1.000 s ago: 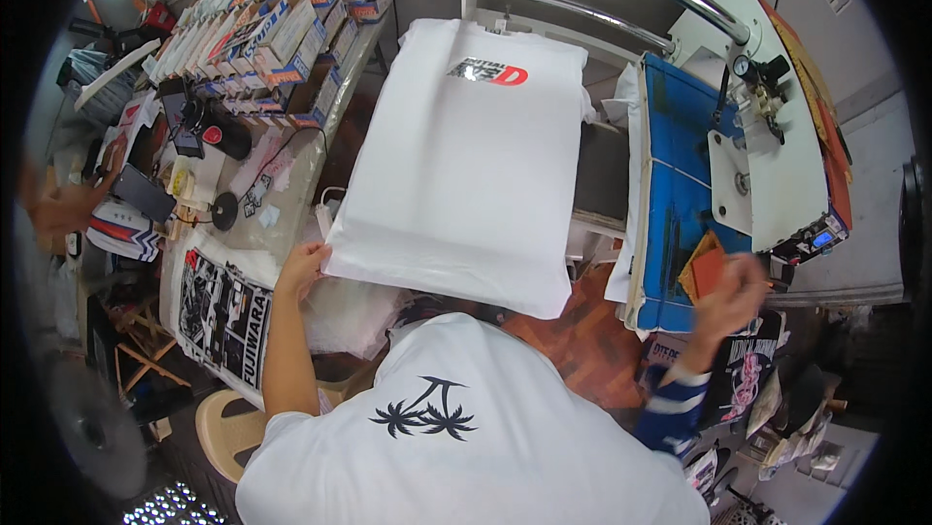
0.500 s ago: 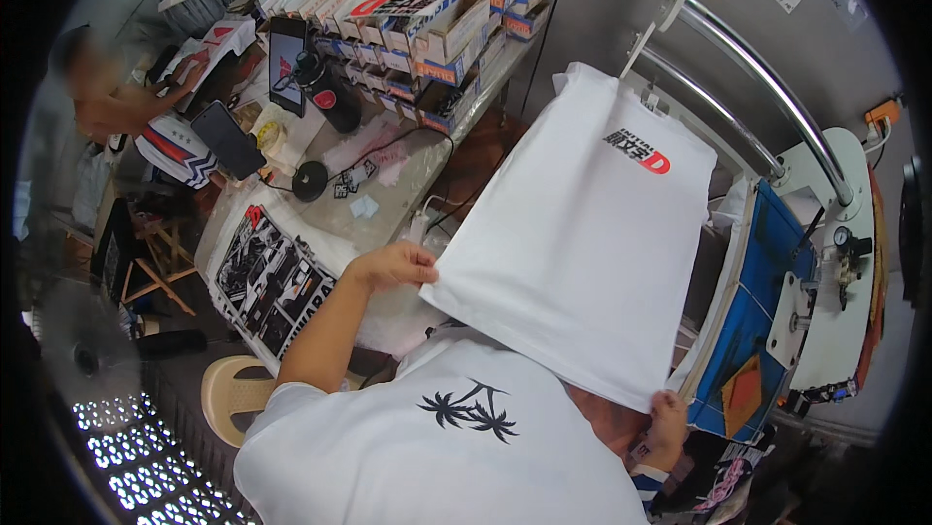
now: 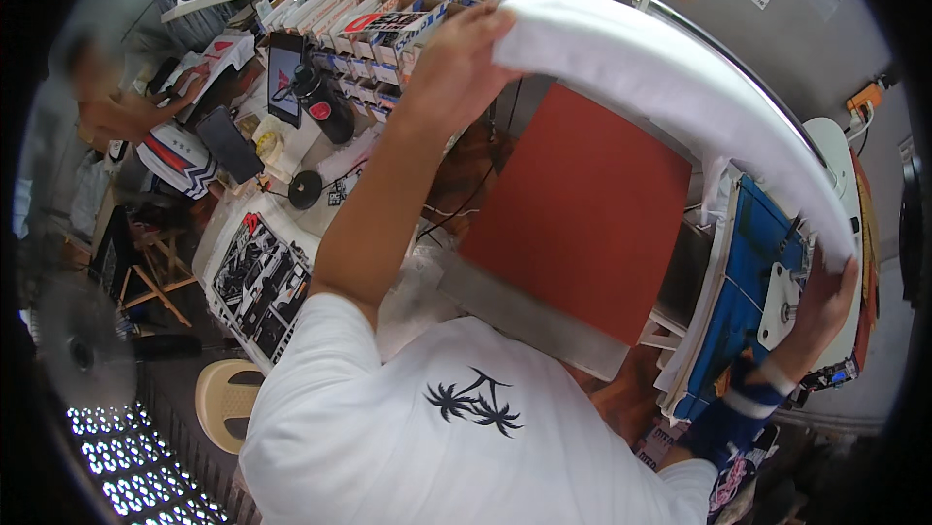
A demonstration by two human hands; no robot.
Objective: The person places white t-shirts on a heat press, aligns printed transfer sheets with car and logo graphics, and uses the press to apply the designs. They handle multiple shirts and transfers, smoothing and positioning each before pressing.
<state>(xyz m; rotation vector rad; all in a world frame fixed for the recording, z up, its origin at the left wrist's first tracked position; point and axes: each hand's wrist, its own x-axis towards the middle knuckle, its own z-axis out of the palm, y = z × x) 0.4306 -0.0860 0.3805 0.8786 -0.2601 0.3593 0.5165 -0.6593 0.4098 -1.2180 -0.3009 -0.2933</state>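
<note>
A white T-shirt [image 3: 680, 88] is held up by its edge, stretched in a curved band across the upper right. My left hand [image 3: 458, 73], raised high, has its fingers closed on the left end of that edge. At the far right my right hand [image 3: 814, 321] grips the other end; its fingertips are partly hidden behind the cloth. Below the lifted shirt a flat red pad [image 3: 582, 204] lies exposed, with a grey strip [image 3: 544, 316] along its near side. The shirt's front and print are out of sight.
Beyond the shirt curves a chrome tube [image 3: 699, 22]. A blue panel [image 3: 748, 282] stands right of the pad. On the left table are a printed black-and-white shirt [image 3: 257, 277], a black bottle [image 3: 325, 107] and boxes [image 3: 340, 0]. Another person [image 3: 126, 107] works at far left.
The shirt was lying over the pad, its near hem in my hands. Both hands have moved up and away with the hem, lifting the cloth and uncovering the red surface.
</note>
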